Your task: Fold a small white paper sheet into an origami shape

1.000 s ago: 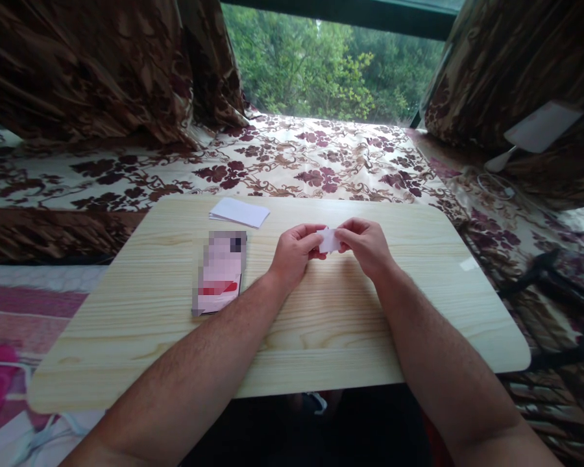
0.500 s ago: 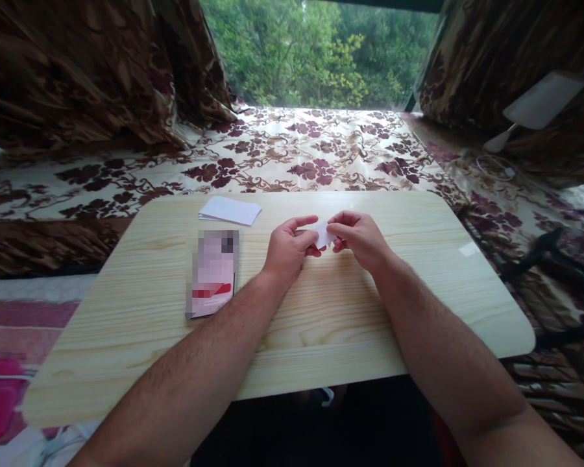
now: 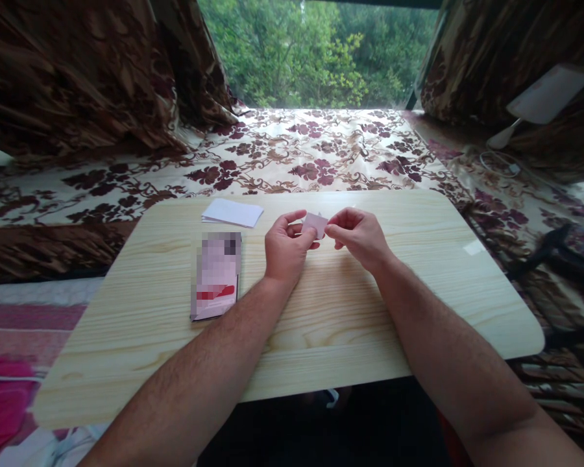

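A small piece of white paper, seemingly folded, is held above the middle of the table. My left hand grips it from the left, thumb across its face and the other fingers behind. At its right edge, the thumb and forefinger of my right hand are pinched together on or right at the paper; the exact contact is too small to see. The remaining right fingers curl beneath. To the left of my hands lies a short stack of white paper sheets. Nearer me is a pinkish box-like item, its surface pixelated, with a red mark.
The pale wood-grain table has rounded corners. Behind it runs a ledge with floral cloth below a window. A white lamp stands at the far right. Pink fabric lies at the lower left.
The paper now shows more of its flat face, tilted up in my left hand. My right fingers have shifted off its face to its right edge. The view has moved slightly.
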A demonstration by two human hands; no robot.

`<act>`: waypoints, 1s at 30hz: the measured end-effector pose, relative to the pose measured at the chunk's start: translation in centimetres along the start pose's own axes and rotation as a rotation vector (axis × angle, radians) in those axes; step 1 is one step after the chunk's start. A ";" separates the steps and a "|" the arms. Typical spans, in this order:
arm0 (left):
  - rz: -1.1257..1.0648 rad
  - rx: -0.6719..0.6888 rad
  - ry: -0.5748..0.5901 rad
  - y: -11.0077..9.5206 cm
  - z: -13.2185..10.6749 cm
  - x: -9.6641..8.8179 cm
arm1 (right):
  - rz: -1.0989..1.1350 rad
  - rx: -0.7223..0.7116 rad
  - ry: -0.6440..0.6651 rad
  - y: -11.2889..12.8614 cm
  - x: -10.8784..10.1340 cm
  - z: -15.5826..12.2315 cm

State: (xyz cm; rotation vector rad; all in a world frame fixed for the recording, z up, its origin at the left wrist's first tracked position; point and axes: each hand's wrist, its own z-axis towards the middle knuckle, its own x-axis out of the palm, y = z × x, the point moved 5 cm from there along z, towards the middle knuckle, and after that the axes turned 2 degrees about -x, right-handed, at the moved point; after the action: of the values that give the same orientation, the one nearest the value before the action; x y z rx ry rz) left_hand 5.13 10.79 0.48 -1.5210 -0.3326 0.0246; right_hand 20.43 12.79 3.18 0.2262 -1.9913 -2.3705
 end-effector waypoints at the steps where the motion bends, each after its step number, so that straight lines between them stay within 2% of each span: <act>1: 0.003 0.001 -0.003 0.0 0.0 0.0 | -0.004 -0.006 -0.003 0.0 0.0 0.0; 14: 0.020 0.011 0.012 -0.2 -0.3 0.2 | -0.013 -0.018 -0.079 -0.3 -0.5 0.3; 19: 0.024 0.027 0.023 -0.3 -0.3 0.3 | -0.047 -0.023 -0.041 -0.1 -0.3 0.2; 24: 0.036 0.023 0.033 -0.4 -0.4 0.3 | -0.028 -0.060 -0.071 0.0 -0.6 0.3; 30: 0.046 -0.002 0.125 -0.9 -0.9 1.0 | 0.043 -0.019 0.109 0.0 0.1 0.1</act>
State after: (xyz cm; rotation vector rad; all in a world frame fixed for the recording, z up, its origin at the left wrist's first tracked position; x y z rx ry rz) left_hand 6.12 10.08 1.52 -1.5248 -0.1980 -0.0340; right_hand 20.32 12.84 3.21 0.3020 -1.9051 -2.2981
